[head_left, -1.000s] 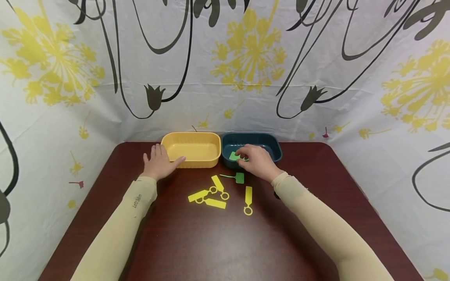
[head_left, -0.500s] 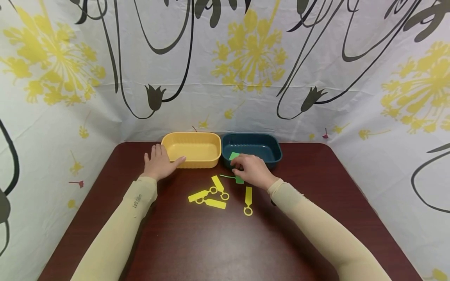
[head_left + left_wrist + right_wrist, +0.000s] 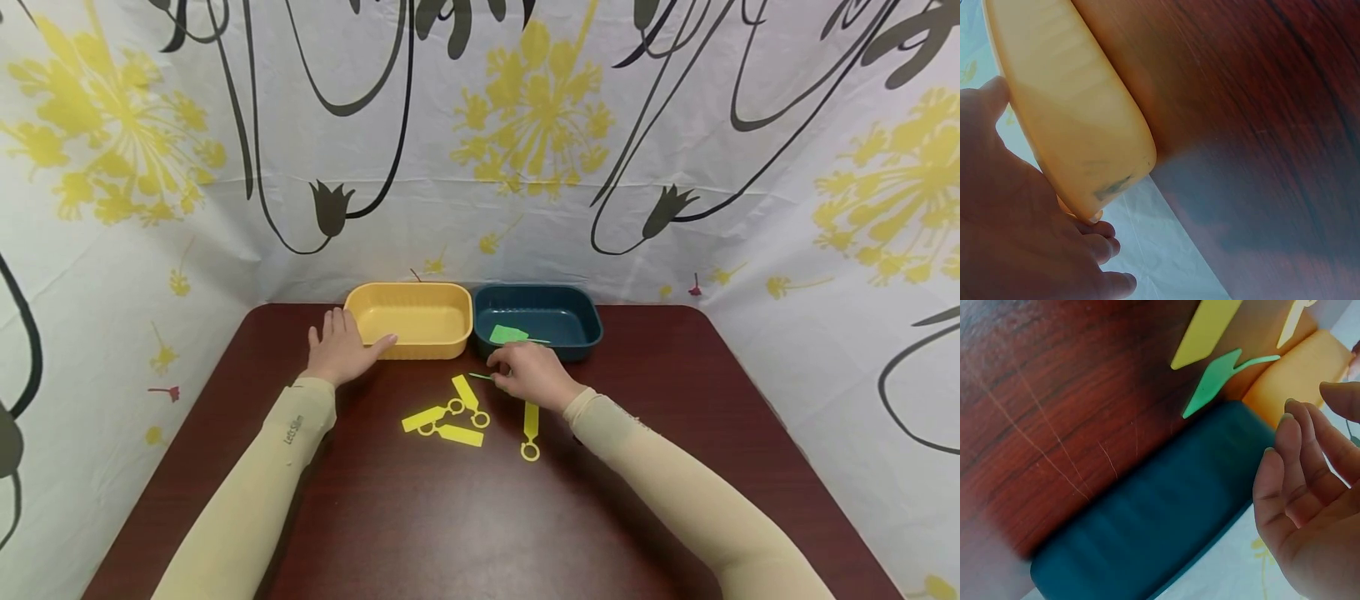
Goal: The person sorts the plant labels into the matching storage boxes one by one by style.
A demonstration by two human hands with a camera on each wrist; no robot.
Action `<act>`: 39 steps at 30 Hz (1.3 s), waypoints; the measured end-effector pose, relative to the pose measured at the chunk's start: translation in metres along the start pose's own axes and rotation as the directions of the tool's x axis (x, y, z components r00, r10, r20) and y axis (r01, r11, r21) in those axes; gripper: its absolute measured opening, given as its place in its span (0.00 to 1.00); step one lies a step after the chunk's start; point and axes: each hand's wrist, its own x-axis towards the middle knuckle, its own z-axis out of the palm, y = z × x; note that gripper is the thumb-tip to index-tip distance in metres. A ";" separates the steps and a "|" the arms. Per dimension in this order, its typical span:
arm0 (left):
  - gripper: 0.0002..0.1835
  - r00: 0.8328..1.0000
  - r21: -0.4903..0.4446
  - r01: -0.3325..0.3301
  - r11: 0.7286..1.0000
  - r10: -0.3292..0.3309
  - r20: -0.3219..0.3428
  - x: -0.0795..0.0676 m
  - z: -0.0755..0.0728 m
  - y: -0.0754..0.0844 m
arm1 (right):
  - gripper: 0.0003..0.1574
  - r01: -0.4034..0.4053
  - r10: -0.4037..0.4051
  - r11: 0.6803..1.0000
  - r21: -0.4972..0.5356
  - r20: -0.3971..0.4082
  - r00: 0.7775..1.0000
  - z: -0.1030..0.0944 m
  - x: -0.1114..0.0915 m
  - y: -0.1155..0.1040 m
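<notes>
My left hand [image 3: 341, 348] rests at the near left corner of a yellow bin [image 3: 448, 350], its fingers spread along the side and its thumb at the front rim. My right hand [image 3: 534, 373] hovers just in front of a dark blue bin [image 3: 581, 340] with its fingers loosely bent and nothing between them. Below it, a green tag [image 3: 1213, 384] with a thin stem lies on the table, mostly covered by the hand in the head view. Another green tag [image 3: 510, 334] is inside the blue bin, toward its front left.
Several yellow tags with ring ends lie on the table [image 3: 450, 517] before the bins. One yellow tag [image 3: 531, 433] is apart on the right; another [image 3: 461, 435] is in the group at left. A patterned cloth [image 3: 420, 208] hangs behind the bins.
My right hand has let go of a green tag in the blue bin and moved back toward me, over the green tag on the table. The left hand has stayed put.
</notes>
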 end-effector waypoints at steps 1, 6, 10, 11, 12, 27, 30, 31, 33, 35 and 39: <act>0.67 1.000 0.000 0.000 1.000 0.000 -0.001 0.001 0.001 0.000 | 0.13 -0.003 0.003 1.000 -0.003 0.008 1.000 0.001 0.000 0.000; 0.67 1.000 0.001 0.001 1.000 -0.001 -0.003 0.002 0.002 -0.001 | 0.13 -0.016 0.017 1.000 -0.023 0.042 0.999 0.007 0.002 0.001; 0.67 1.000 0.002 -0.003 1.000 0.003 -0.006 0.001 0.001 -0.001 | 0.13 -0.031 0.034 0.999 -0.044 0.066 0.997 0.010 0.001 0.003; 0.67 1.000 0.002 -0.004 1.000 0.004 -0.009 0.001 0.001 -0.001 | 0.13 -0.035 0.038 0.998 -0.046 0.074 0.997 0.011 0.001 0.004; 0.67 1.000 0.002 -0.006 1.000 0.006 -0.010 0.000 0.001 -0.001 | 0.13 -0.037 0.041 0.998 -0.051 0.080 0.996 0.012 0.001 0.004; 0.66 1.000 0.005 -0.004 1.000 0.004 0.003 0.001 0.001 0.000 | 0.15 -0.016 0.024 0.998 -0.061 0.130 0.991 0.029 0.012 -0.001; 0.66 1.000 0.006 -0.004 1.000 0.004 0.004 0.001 0.001 0.000 | 0.15 -0.011 0.020 0.997 -0.073 0.118 0.993 0.033 0.014 -0.002; 0.66 1.000 0.005 -0.004 1.000 0.004 0.003 0.001 0.001 0.000 | 0.15 -0.009 0.017 0.997 -0.073 0.113 0.993 0.034 0.015 -0.003; 0.66 1.000 0.003 -0.006 1.000 0.006 0.000 0.001 0.001 0.000 | 0.15 -0.004 0.012 0.997 -0.073 0.100 0.995 0.035 0.017 -0.005; 0.66 1.000 -0.002 -0.007 1.000 0.007 -0.003 0.001 0.001 -0.001 | 0.15 0.000 0.006 0.997 -0.073 0.087 0.996 0.036 0.018 -0.007; 0.66 1.000 -0.001 -0.008 1.000 0.008 -0.003 0.002 0.001 -0.002 | 0.13 -0.001 0.009 0.996 -0.088 0.085 0.996 0.036 0.021 -0.010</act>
